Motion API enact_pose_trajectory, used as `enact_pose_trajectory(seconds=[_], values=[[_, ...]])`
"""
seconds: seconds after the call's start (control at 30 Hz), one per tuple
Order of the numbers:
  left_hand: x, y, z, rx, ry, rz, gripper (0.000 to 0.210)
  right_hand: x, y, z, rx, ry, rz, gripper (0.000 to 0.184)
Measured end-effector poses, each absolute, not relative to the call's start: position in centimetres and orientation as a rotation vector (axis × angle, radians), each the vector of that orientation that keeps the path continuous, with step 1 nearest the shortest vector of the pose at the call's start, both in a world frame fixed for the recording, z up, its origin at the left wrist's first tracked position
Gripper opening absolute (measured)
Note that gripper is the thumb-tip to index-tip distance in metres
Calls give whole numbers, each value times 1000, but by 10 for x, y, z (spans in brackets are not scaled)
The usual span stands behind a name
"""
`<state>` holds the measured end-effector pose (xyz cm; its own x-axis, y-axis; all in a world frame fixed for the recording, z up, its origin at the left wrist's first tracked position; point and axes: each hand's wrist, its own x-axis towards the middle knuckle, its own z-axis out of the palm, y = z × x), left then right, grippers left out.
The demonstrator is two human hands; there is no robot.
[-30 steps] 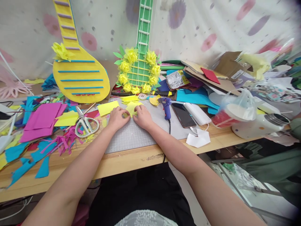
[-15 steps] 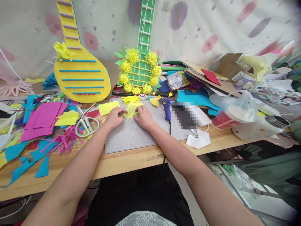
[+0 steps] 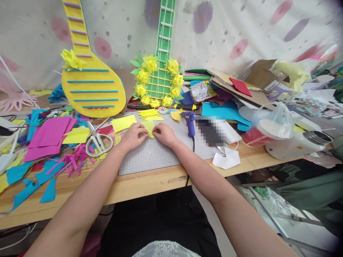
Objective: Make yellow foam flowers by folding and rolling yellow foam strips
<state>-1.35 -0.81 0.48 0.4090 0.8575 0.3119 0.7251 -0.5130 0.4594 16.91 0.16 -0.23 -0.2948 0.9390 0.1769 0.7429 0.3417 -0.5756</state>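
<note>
A small piece of yellow paper point(image 3: 149, 127) is between my hands, over the grey cutting mat point(image 3: 150, 155). My left hand point(image 3: 135, 135) pinches its near left edge with thumb and forefinger. On the other side, my right hand point(image 3: 164, 133) pinches the near right edge. A larger yellow sheet point(image 3: 123, 123) lies just behind my left hand. Several yellow strips point(image 3: 149, 113) rest beyond the held piece. To the right of my right hand, a purple glue gun point(image 3: 190, 124) lies with its cord running toward the table edge.
White-handled scissors point(image 3: 98, 142) lie left of the mat among magenta sheets point(image 3: 48, 137) and blue scraps. Behind stand a yellow paper instrument point(image 3: 93, 85) and a green one point(image 3: 160, 80) with yellow flowers. A red cup point(image 3: 264, 132) and white jar point(image 3: 292, 144) stand at right.
My hands have moved closer together along the near edge of the yellow paper. My left hand has shifted right and now pinches its edge.
</note>
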Motion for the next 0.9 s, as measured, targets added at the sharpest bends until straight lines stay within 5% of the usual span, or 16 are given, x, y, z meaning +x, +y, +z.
enact_pose_trajectory(seconds=[0.3, 0.6, 0.9], values=[[-5, -3, -2, 2087, 1500, 759, 28, 168, 0, 2, -1499, -2126, 561, 8], [3, -7, 6, 2275, 1516, 711, 8, 168, 1, -2, -1485, -2133, 556, 10], [3, -8, 4, 2364, 1556, 663, 13, 170, 1, -3, -1417, -2160, 535, 11]])
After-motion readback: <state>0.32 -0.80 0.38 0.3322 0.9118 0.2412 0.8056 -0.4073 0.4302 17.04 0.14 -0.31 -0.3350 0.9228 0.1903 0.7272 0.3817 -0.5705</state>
